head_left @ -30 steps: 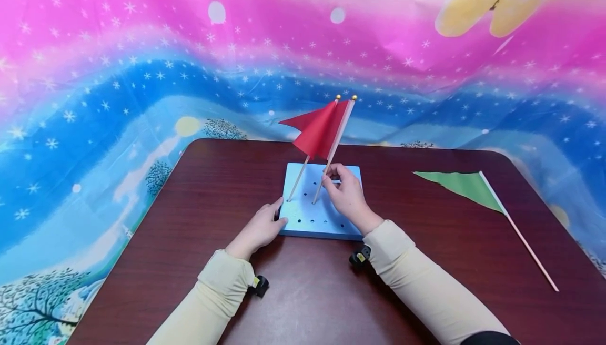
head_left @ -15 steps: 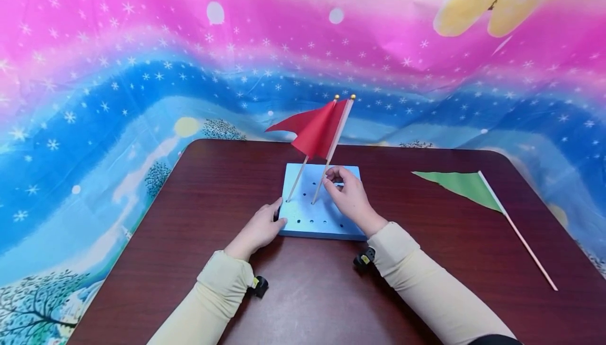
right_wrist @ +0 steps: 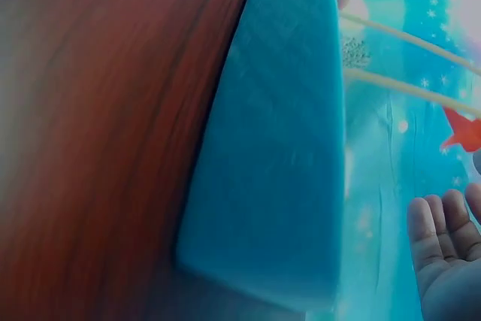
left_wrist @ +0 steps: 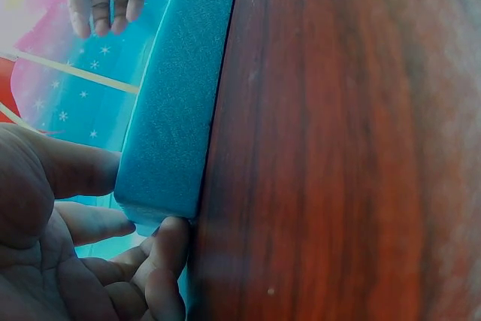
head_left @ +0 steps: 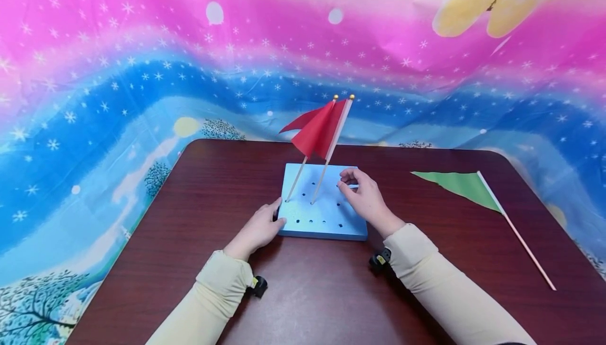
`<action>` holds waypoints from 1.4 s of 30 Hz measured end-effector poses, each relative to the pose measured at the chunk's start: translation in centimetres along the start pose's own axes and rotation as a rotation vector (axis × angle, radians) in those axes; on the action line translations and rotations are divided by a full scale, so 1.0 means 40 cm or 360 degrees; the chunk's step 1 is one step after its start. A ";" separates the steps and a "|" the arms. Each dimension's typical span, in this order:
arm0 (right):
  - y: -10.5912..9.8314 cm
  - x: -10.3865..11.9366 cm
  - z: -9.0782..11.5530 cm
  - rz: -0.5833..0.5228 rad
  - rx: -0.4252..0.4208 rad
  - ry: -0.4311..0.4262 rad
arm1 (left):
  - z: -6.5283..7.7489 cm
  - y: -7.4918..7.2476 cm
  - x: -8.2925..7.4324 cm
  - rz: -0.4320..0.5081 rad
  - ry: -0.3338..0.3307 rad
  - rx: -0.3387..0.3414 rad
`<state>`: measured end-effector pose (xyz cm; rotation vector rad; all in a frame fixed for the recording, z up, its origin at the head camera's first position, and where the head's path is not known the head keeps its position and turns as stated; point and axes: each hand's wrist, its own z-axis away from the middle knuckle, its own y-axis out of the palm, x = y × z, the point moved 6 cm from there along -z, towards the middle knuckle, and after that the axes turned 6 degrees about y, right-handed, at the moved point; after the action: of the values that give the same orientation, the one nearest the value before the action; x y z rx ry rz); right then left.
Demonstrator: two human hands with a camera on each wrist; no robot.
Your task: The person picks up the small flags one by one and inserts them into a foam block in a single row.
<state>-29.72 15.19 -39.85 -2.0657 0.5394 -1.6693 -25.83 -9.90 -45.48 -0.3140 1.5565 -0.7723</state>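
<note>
A light blue board (head_left: 322,213) with several small holes lies on the table. Two red pennant flags on thin wooden sticks stand tilted in its holes, the rear-left flag (head_left: 297,120) partly covered by the front-right flag (head_left: 324,132). My left hand (head_left: 255,232) grips the board's left edge; in the left wrist view its thumb and fingers (left_wrist: 171,242) close about a corner of the board. Above the board's right side hovers my right hand (head_left: 366,195), apart from both sticks. Its fingers (right_wrist: 421,223) are loosely bent and hold nothing.
A green pennant flag (head_left: 466,190) on a wooden stick lies flat on the right of the dark reddish-brown table (head_left: 213,176). Behind the table hangs a pink and blue printed cloth (head_left: 265,45).
My right hand has let go of the front-right flag's stick and moved away to the right. That flag stays standing in the board. My left hand has kept its place.
</note>
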 end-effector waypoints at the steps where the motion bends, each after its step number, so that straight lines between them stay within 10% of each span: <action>1: -0.006 -0.004 0.001 0.0010 -0.0001 -0.0001 | 0.000 -0.001 -0.002 -0.0002 0.0002 -0.0001; 42: -0.243 -0.185 0.081 0.0319 -0.0103 0.0149 | 0.005 0.003 -0.004 0.0013 -0.0021 0.0019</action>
<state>-27.71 27.59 -41.09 -1.9135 0.8132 -1.6552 -25.59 -9.76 -45.43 -0.3030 1.5395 -0.7713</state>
